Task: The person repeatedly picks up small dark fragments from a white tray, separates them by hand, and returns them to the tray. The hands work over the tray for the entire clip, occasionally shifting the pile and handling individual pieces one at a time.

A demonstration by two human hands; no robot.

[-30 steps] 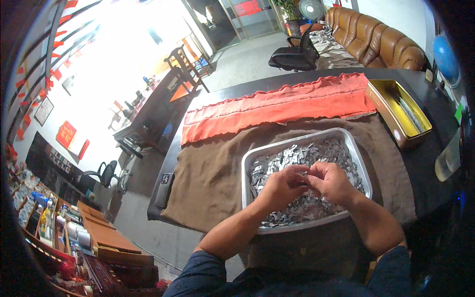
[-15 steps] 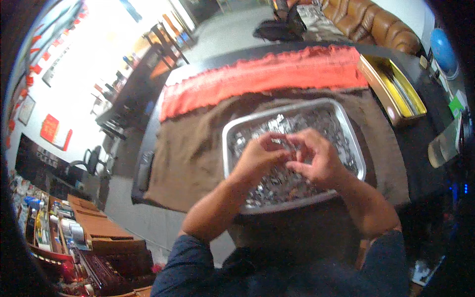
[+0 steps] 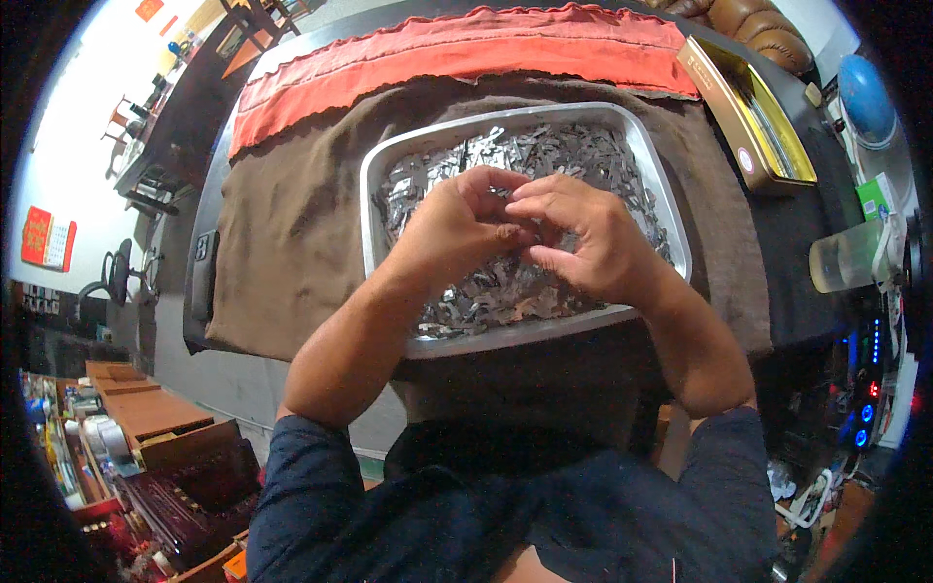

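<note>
A silver metal tray (image 3: 671,219) is filled with a loose heap of small, thin shiny metal pieces (image 3: 583,148). Over its middle, my left hand (image 3: 455,228) and my right hand (image 3: 595,243) meet with their fingertips close together. The fingers of both are curled into a pinch. Whatever sits between the fingertips is too small and too covered by the fingers to name. My palms and wrists block the central part of the heap from sight.
Under the tray lies a brown cloth (image 3: 282,233), with a red cloth (image 3: 466,58) along the table's far side. An open box with a yellow inside (image 3: 768,126) stands at the far right. Beyond it are a translucent jug (image 3: 841,260) and a blue round object (image 3: 865,97).
The view has tilted downward, so tray and hands appear higher and further left in the picture. Both hands stay together over the tray, with fingers slightly shifted.
</note>
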